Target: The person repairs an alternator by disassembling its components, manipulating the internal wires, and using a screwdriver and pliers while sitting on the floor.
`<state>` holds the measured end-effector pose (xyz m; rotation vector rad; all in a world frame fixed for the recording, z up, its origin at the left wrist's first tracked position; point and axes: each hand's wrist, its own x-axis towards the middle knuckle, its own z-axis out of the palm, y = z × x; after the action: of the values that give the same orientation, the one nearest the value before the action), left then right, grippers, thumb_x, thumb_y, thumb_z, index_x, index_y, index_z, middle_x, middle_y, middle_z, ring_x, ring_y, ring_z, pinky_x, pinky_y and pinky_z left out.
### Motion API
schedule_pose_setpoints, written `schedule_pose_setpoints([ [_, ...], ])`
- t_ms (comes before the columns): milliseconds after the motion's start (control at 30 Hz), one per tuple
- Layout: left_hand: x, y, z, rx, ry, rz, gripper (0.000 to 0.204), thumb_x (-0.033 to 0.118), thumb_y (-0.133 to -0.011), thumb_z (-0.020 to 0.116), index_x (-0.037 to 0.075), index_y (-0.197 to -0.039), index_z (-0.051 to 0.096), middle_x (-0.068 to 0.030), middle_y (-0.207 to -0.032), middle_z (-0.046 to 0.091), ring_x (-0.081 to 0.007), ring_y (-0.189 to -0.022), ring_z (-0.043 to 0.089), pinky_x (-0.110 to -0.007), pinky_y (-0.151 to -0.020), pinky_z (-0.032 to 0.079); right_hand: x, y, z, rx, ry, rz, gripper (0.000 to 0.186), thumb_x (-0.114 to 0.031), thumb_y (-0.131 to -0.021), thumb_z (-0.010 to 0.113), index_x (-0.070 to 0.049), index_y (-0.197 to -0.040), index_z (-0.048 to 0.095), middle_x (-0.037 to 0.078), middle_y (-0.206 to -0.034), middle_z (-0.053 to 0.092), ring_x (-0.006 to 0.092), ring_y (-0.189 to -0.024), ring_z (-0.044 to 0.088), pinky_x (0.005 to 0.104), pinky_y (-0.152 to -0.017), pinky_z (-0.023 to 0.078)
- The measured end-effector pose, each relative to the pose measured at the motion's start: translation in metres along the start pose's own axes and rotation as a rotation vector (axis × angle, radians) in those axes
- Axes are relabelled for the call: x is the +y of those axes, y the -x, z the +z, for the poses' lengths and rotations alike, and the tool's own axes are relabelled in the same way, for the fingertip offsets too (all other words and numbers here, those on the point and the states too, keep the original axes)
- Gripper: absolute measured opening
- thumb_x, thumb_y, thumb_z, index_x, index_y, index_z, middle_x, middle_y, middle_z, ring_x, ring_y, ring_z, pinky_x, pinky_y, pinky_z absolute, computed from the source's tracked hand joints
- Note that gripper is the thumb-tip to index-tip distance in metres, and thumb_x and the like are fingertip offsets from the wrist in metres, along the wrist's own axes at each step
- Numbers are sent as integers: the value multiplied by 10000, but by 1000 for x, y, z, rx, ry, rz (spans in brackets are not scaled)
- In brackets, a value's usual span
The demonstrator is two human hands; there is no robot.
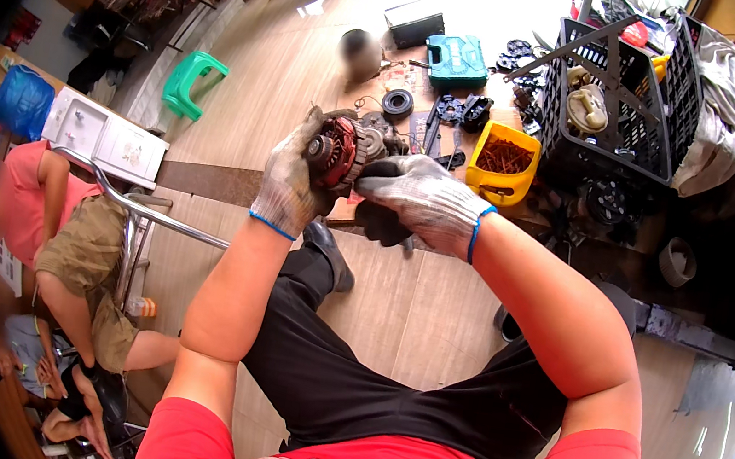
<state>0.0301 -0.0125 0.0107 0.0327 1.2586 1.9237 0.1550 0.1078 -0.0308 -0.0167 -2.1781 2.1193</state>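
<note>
In front of me, above the floor, I hold a round motor part (338, 153) with reddish copper windings and a dark ridged metal rim. My left hand (289, 173), in a worn white-and-grey work glove with a blue cuff, is wrapped round its left side. From the right, my right hand (427, 198), gloved the same way, closes its fingers on the part's right edge. The right fingertips are partly hidden behind the part and are hard to make out. Just beyond the right fingers, loose grey metal pieces lie close behind.
A yellow container of rusty-brown scraps (504, 166), a teal tool case (456, 61) and a black ring (397, 103) lie ahead. Black crates (610, 150) stand right. At left are a green stool (192, 84), a metal-framed chair (173, 223) and two seated people.
</note>
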Motion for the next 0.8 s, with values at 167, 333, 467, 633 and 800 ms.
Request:
schedule_pose_setpoints([
  [167,6,-2,-27,-217,-142,16,432,382,-1044,523,-5,-1204,629,-81,-923,683,-173,-768,683,-308,-671,587,-42,3,-13,153,-31,427,147,-91,-845,615,-44,-972,672,166,-924,683,339,-818,689,417,-700,556],
  [333,4,-2,-23,-126,-367,125,367,318,-1056,509,-2,-1185,636,-91,-982,678,-169,-853,697,-303,-727,600,-1,5,-37,199,925,-340,199,-166,-951,581,-42,-1057,696,162,-851,676,264,-736,647,382,-680,533],
  [467,0,-12,-35,-59,-658,253,371,329,-1055,509,16,-1200,643,-96,-1054,673,-171,-922,693,-290,-774,595,-26,13,-25,154,867,-160,207,-170,-939,574,-43,-1062,682,189,-954,684,349,-831,700,429,-718,568],
  [633,-10,-33,-63,72,-654,487,358,361,-1045,534,58,-1198,649,-91,-1093,683,-177,-930,699,-314,-730,594,-29,22,3,224,630,-69,278,-304,-965,597,-45,-982,697,224,-835,685,419,-807,674,478,-739,544],
  [800,2,-32,-38,224,-61,163,379,448,-1030,528,98,-1099,658,-67,-969,709,-186,-689,670,-309,-511,511,-14,29,18,100,837,28,161,-206,-910,576,-76,-896,670,199,-818,691,404,-805,682,496,-707,544],
])
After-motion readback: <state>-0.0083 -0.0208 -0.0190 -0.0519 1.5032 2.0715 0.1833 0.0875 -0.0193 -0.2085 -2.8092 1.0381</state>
